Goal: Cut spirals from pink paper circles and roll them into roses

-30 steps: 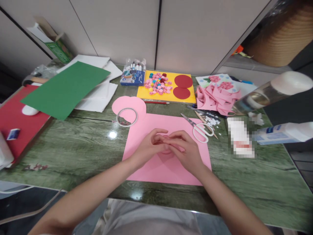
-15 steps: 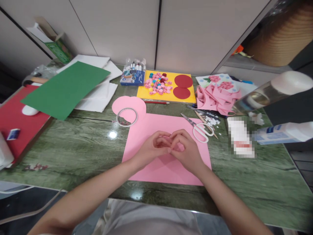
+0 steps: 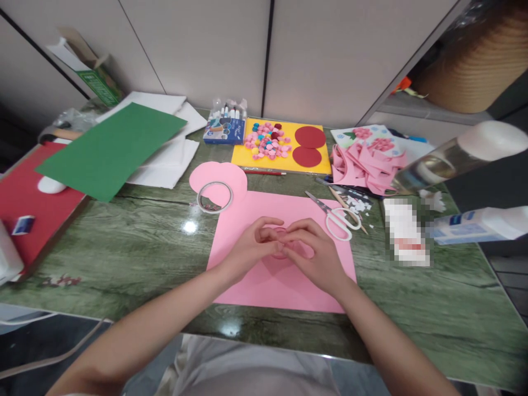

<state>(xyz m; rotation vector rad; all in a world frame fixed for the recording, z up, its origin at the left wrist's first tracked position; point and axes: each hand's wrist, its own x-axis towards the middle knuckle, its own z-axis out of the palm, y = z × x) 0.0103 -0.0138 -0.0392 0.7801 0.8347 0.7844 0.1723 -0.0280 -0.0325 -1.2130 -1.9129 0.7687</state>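
Above the pink paper sheet [image 3: 284, 286], my left hand [image 3: 256, 242] and my right hand [image 3: 315, 247] meet fingertip to fingertip. Between them is a small round pink piece [image 3: 281, 254], its edge showing as a darker ring; it looks like a curled paper strip, and the fingers partly cover it. Both hands pinch it with thumb and fingers. Scissors [image 3: 340, 223] with white handles lie just beyond my right hand, blades partly open. A roll of tape [image 3: 214, 197] rests on round pink paper cutouts [image 3: 208, 170] at the sheet's upper left.
Pink paper strips [image 3: 367, 165] are heaped at back right. A yellow pad [image 3: 241, 157] bears small coloured paper balls [image 3: 268, 140] and two dark red circles [image 3: 309, 137]. Green paper [image 3: 113, 148] covers white sheets at left. Bottles [image 3: 474, 225] stand at right.
My fingers have shifted around the small pink piece, and its ring-like edge shows more. My right hand's fingers have straightened a little. The things on the table have not moved.
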